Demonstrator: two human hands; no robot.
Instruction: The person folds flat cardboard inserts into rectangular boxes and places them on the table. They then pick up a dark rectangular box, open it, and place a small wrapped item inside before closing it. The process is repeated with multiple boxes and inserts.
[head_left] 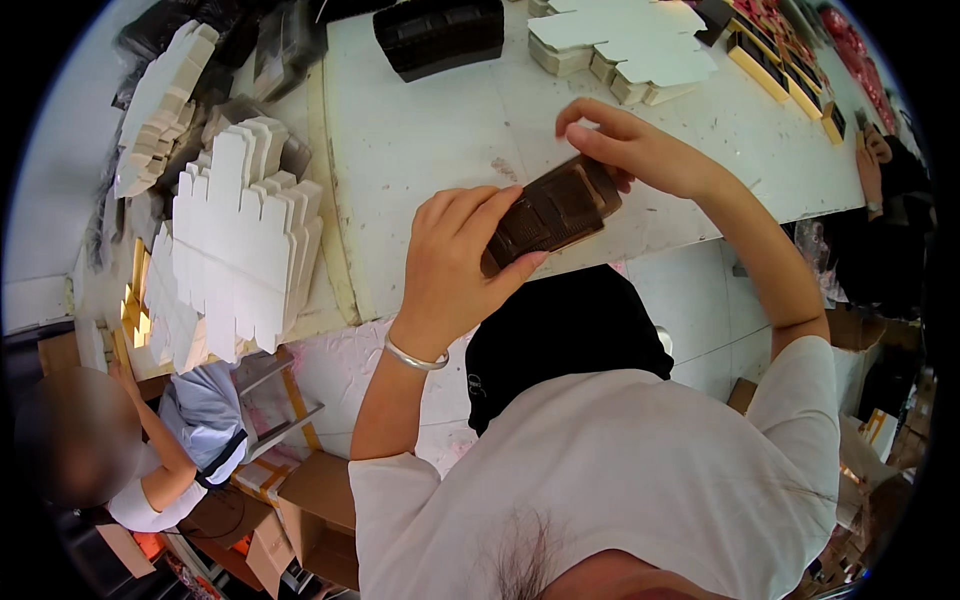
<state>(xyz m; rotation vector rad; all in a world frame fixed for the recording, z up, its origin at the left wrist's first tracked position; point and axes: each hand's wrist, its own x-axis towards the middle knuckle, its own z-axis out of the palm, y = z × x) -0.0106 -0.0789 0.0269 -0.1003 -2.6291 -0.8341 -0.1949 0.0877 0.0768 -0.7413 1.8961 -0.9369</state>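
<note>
My left hand [455, 245] grips a dark brown, moulded plastic tray [548, 213] with ribbed compartments, thumb along its near edge and fingers over its left end. The tray is tilted above the near edge of the white table [410, 130]. At the tray's right end is my right hand [635, 150], its index finger and thumb apart. The lower fingers of that hand are curled close beside the tray's corner; whether they touch it I cannot tell. Beyond my hands stands a stack of similar dark trays [440, 38].
Flat die-cut white cardboard blanks lie stacked on the left [235, 235] and at the back [625, 45]. Gold-edged black boxes [760, 65] line the far right. Another person's hand [870, 170] rests at the right; a person [165, 450] works at lower left near open cartons [320, 515].
</note>
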